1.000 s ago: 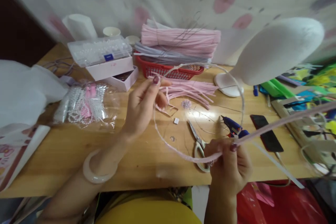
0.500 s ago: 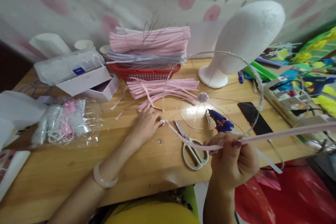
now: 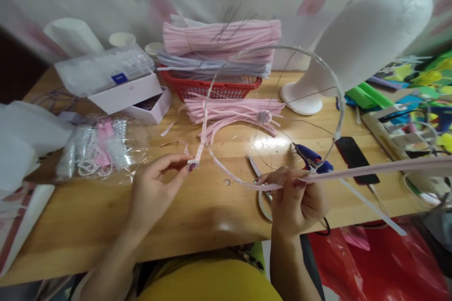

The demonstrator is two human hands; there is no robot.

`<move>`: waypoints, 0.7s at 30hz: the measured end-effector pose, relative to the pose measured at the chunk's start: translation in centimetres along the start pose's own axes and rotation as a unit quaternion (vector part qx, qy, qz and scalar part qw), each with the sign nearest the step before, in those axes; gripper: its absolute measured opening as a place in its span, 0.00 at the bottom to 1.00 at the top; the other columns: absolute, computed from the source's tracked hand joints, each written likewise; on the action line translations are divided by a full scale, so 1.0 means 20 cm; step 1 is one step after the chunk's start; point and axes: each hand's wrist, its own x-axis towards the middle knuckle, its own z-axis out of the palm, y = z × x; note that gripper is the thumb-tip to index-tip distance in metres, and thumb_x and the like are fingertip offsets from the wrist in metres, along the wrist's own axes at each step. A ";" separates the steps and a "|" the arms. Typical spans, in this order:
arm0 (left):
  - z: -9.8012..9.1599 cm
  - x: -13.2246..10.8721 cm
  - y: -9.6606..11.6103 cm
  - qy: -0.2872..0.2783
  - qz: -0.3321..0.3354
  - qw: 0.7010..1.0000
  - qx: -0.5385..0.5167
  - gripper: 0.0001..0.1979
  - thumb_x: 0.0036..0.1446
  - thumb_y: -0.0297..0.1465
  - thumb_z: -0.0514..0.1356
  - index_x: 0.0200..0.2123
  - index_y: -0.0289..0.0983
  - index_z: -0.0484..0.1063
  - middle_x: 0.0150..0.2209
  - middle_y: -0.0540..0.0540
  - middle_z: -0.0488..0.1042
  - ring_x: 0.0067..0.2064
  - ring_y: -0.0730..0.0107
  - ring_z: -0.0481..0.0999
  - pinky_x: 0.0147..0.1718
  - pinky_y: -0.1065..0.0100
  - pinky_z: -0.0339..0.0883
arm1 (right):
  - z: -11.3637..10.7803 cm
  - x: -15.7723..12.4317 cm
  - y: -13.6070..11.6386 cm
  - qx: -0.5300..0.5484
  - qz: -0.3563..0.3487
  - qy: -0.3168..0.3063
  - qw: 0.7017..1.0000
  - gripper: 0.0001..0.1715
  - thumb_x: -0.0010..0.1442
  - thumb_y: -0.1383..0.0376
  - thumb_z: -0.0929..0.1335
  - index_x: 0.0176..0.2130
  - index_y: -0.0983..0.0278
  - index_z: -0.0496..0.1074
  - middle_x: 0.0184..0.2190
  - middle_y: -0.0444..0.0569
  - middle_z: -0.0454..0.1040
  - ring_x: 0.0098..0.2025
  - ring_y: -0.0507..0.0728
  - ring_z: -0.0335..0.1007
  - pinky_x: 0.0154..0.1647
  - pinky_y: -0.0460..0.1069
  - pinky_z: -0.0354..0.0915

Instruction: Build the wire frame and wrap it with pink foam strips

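Observation:
My left hand pinches the end of a narrow pale pink strip between thumb and forefinger. It runs up beside the left edge of a wire hoop; I cannot tell whether the two are joined. My right hand is closed on the hoop's lower edge together with a long pink fabric strip, which trails off to the right. Thin wires cross the hoop near a small round grey-pink piece. Behind my right hand lie a blue glue gun and scissors, partly covered.
At the back stands a red basket topped with pink and grey strip bundles. More pink strips lie before it. A white foam head, a black phone, a bag of beads and a clear case surround the work area.
My left hand has drawn back toward me and left from the pink strips, now with a pale strip in its pinch. The hoop has tilted and shifted slightly left with my right hand. The view has turned.

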 end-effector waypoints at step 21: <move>-0.09 -0.07 0.08 0.029 0.065 0.995 -0.071 0.07 0.55 0.24 0.66 0.32 0.43 0.79 0.33 0.50 0.83 0.34 0.67 0.82 0.33 0.66 0.80 | 0.24 -0.15 -0.03 -0.166 -0.076 -0.014 0.983 0.17 0.68 0.61 0.67 0.26 0.57 0.69 0.17 0.42 0.68 0.19 0.55 0.70 0.21 0.53 0.68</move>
